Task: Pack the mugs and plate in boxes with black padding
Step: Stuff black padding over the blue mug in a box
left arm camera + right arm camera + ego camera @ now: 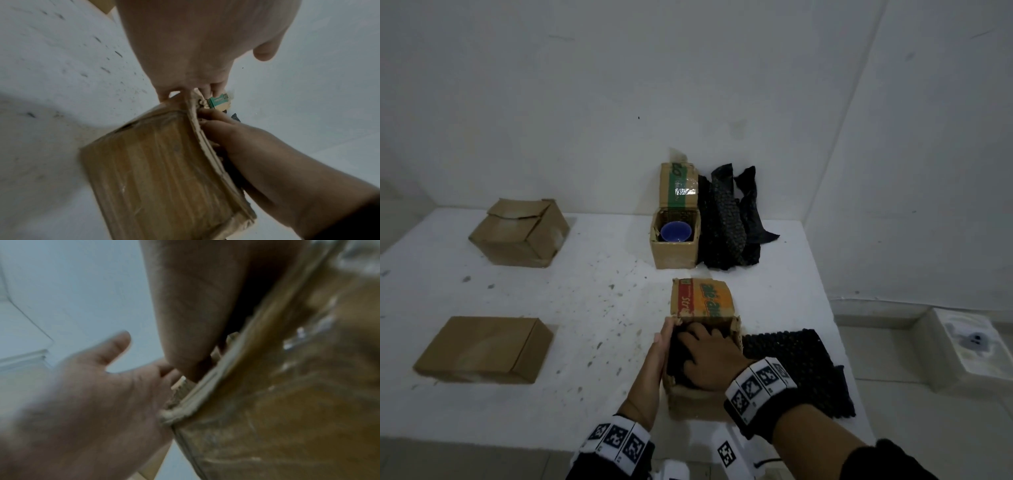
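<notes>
The right hand (710, 356) was pressed, fingers spread, onto black padding (678, 356) inside the near open box (690, 401); no grip was closed there. The left hand (654, 363) was laid flat and straight against the box's left wall. A loose padding sheet (798, 370) was touching its right side, near the desk (592, 308) edge. Behind, a blue mug (675, 231) was seated in a second open box (674, 253), beside more padding (732, 222). Two closed boxes (482, 349) were set well apart on the left.

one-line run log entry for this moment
right hand: presses black padding into near box | left hand: flat on box side
</notes>
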`<state>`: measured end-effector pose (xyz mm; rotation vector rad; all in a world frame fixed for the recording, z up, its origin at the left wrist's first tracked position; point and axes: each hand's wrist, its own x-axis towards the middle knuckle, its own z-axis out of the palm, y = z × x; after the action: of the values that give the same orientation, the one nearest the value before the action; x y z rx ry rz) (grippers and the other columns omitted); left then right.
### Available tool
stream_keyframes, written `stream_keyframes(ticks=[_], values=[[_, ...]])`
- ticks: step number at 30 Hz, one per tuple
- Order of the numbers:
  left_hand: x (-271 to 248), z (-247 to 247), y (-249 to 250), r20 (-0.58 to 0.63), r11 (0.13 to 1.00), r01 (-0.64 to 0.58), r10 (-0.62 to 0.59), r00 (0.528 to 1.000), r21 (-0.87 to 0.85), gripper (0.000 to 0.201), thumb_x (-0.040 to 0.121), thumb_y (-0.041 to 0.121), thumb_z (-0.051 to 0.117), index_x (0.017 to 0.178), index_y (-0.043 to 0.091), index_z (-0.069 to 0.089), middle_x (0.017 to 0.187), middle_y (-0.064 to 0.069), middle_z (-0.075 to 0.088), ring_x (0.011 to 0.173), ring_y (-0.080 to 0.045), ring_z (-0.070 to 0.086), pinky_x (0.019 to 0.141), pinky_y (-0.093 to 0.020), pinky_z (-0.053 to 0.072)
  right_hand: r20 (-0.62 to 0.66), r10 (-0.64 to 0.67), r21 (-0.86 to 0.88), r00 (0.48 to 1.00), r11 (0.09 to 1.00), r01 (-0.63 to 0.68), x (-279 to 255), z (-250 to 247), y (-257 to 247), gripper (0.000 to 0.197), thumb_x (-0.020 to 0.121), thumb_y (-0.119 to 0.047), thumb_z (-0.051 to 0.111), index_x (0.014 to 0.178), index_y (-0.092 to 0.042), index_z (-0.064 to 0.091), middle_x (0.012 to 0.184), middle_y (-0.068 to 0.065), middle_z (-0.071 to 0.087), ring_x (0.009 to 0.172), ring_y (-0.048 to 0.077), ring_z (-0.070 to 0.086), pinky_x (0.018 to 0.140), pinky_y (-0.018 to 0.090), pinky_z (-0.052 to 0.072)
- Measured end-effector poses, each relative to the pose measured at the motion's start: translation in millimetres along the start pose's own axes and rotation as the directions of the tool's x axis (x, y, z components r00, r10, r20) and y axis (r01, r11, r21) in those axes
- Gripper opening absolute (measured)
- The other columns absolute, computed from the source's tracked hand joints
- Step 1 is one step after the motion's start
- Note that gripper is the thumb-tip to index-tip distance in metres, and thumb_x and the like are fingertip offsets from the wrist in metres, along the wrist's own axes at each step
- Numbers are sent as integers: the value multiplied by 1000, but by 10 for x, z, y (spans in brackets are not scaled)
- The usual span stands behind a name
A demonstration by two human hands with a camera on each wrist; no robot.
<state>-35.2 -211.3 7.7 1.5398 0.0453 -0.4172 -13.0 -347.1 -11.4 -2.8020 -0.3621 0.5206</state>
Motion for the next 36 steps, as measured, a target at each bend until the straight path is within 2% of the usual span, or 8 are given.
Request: stream_keyframes(ticks=[5,10,16,20,23,27,32,36], values=[[160,203,51,-62,979,-170,178,982,111,51,88,53,50,134,38,33,152,9,25,141,-5,17,118,-37,17,-326,-140,167,935,965,203,-408,-286,293,42,84,-25,50,125,-18,52,124,2,50,110,20,47,91,28,41],[96,837,217,67,871,-409,407,911,271,35,90,29,55,121,41,47,137,19,44,128,7,36,104,-10,30,-529,192,272,826,961,-49,-856,-247,1085,33,80,-29,48,110,-21,59,106,2,56,97,23,54,75,36,47],[103,1621,-68,246,864,-367,294,923,345,31,88,25,55,117,32,50,123,17,49,118,5,43,104,-17,34,-147,592,363,792,777,-514,-1180,75,1843,52,87,-39,57,131,-19,39,126,12,44,112,31,49,87,36,45],[265,1771,-471,-5,828,-21,29,1000,560,55,88,32,54,137,25,32,148,-2,25,139,-19,24,114,-39,27,61,657,525,752,619,-584,-1179,292,2005,61,84,-45,63,126,-9,38,125,14,44,113,29,51,86,31,43],[300,1824,-625,-183,671,276,-208,961,688,69,89,38,49,145,29,9,156,-11,-3,143,-33,8,114,-46,24,130,661,641,739,513,-571,-1082,523,2099,69,69,-61,68,103,-5,45,106,13,58,97,24,60,78,31,51],[252,1905,-662,-262,534,366,-262,929,762,73,92,34,43,147,25,-3,153,-19,9,139,-35,19,114,-44,24,162,617,691,770,486,-535,-909,940,2370,81,54,-67,65,100,-1,55,97,15,65,87,26,65,74,35,55],[302,1828,-612,-228,690,397,-327,917,605,80,86,22,48,147,29,-4,149,-16,16,134,-33,29,107,-37,32,189,596,765,781,409,-498,-1013,533,2090,24,80,-33,62,80,-10,55,87,11,62,85,27,62,71,32,49],[337,1801,-594,-163,832,322,-277,947,451,88,80,21,56,146,33,-1,146,-11,28,129,-28,38,104,-34,37,182,595,883,783,252,-396,-1141,228,2049,14,86,-14,63,98,-6,62,98,13,65,91,30,62,85,43,53]])
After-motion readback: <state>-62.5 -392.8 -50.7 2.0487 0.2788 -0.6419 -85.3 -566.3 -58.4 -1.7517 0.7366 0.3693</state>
